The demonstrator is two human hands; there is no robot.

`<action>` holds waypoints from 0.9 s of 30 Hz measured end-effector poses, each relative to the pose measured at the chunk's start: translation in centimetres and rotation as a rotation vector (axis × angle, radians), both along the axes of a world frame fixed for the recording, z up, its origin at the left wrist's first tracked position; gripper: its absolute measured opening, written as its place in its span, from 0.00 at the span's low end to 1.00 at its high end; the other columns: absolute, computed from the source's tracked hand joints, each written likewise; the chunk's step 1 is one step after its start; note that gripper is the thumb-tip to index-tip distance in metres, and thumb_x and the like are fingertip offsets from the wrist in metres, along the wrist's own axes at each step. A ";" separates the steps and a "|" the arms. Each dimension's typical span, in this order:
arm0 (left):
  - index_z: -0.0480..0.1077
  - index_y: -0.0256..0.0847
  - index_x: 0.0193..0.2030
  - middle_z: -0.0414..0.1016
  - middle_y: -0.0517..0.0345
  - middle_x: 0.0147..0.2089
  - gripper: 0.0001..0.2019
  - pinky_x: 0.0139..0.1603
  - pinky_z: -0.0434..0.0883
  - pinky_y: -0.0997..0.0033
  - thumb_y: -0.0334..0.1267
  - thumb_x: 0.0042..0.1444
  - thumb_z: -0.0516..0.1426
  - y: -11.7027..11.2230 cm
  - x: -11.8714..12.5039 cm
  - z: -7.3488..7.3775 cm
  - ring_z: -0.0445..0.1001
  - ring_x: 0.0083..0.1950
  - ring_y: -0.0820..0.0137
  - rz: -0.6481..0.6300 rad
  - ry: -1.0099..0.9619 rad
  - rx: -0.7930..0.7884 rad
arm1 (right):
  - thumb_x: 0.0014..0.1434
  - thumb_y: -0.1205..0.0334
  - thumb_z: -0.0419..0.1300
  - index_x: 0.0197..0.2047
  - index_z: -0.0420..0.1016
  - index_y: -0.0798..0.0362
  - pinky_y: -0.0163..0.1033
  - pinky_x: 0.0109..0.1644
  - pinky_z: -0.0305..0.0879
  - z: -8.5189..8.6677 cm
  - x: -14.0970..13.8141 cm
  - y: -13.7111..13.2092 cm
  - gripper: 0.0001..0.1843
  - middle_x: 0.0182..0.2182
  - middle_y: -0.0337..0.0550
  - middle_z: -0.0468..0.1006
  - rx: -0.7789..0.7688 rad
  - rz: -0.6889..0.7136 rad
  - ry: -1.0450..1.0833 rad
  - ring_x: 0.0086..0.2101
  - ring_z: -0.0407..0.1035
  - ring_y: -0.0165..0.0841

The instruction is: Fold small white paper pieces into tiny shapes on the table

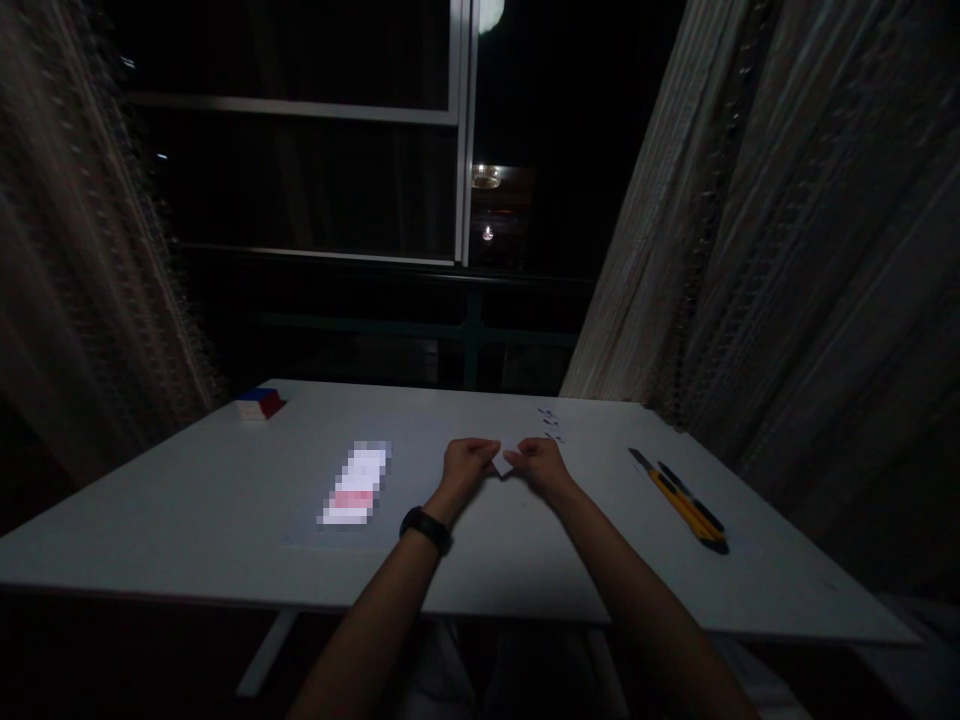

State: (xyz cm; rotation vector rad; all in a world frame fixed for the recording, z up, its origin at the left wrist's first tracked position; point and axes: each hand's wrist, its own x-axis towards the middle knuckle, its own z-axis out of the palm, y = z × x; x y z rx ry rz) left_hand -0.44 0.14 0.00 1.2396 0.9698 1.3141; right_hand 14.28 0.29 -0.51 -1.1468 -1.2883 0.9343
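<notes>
Over the middle of the white table, a small piece of white paper (503, 462) is pinched between my two hands. My left hand (469, 465), with a dark band on its wrist, closes thumb and fingers on the paper's left side. On the opposite side my right hand (541, 463) grips it in the same way. The paper looks folded or turned corner-down, but the dim light hides its exact shape. Just beyond my right hand lie several small dark-marked pieces (551, 424), too small to make out.
The white table (225, 530) carries a lit, blurred-out screen (356, 485) on the left and a coloured cube (259, 403) at the far left. To the right lie a yellow utility knife (682, 505) and a black pen (691, 496). Curtains (637, 270) flank a dark window.
</notes>
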 end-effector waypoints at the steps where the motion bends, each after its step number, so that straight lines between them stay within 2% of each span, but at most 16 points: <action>1: 0.76 0.31 0.26 0.73 0.53 0.21 0.15 0.25 0.66 0.73 0.44 0.37 0.64 0.0 0.0 0.0 0.69 0.22 0.72 0.008 0.013 0.004 | 0.24 0.49 0.71 0.13 0.67 0.57 0.34 0.17 0.55 0.0 0.0 0.1 0.22 0.11 0.36 0.66 -0.009 -0.017 0.011 0.15 0.59 0.26; 6: 0.76 0.33 0.25 0.71 0.55 0.19 0.11 0.24 0.64 0.74 0.41 0.42 0.61 0.0 -0.1 0.1 0.69 0.22 0.71 0.125 0.211 0.110 | 0.28 0.49 0.70 0.17 0.70 0.58 0.34 0.19 0.56 0.1 0.0 -0.1 0.21 0.13 0.37 0.68 -0.014 0.035 0.025 0.16 0.60 0.26; 10: 0.76 0.34 0.26 0.72 0.55 0.19 0.10 0.24 0.63 0.75 0.41 0.44 0.60 -0.3 -0.2 0.3 0.70 0.22 0.71 0.127 0.303 0.156 | 0.30 0.47 0.69 0.14 0.68 0.57 0.32 0.18 0.53 0.0 -0.3 -0.1 0.22 0.12 0.35 0.64 0.019 0.028 -0.007 0.16 0.57 0.24; 14: 0.76 0.34 0.26 0.73 0.54 0.20 0.11 0.26 0.64 0.74 0.42 0.45 0.59 -0.3 -0.1 0.3 0.71 0.24 0.70 0.081 0.302 0.149 | 0.27 0.46 0.69 0.12 0.65 0.56 0.32 0.17 0.51 -0.1 -0.4 0.1 0.23 0.10 0.34 0.62 0.018 -0.033 0.001 0.15 0.55 0.24; 17: 0.76 0.35 0.27 0.74 0.54 0.21 0.10 0.27 0.65 0.74 0.41 0.46 0.58 -0.1 -0.1 0.1 0.71 0.25 0.70 0.040 0.287 0.139 | 0.28 0.46 0.69 0.13 0.67 0.57 0.33 0.19 0.54 -0.1 -0.4 0.1 0.23 0.11 0.36 0.65 -0.018 -0.031 0.019 0.15 0.58 0.26; 21: 0.76 0.35 0.28 0.73 0.55 0.21 0.09 0.27 0.65 0.75 0.38 0.46 0.57 0.1 -0.2 -0.3 0.71 0.23 0.71 0.071 0.337 0.138 | 0.32 0.48 0.68 0.18 0.73 0.58 0.35 0.23 0.58 -0.1 -0.4 -0.1 0.20 0.15 0.39 0.71 -0.023 0.015 0.031 0.18 0.63 0.28; 27: 0.76 0.34 0.30 0.74 0.53 0.22 0.10 0.26 0.65 0.74 0.38 0.48 0.57 0.0 -0.1 -0.2 0.71 0.23 0.71 0.100 0.344 0.194 | 0.31 0.49 0.69 0.16 0.71 0.57 0.35 0.22 0.58 0.0 -0.7 0.0 0.20 0.14 0.38 0.70 0.016 -0.053 0.028 0.18 0.63 0.28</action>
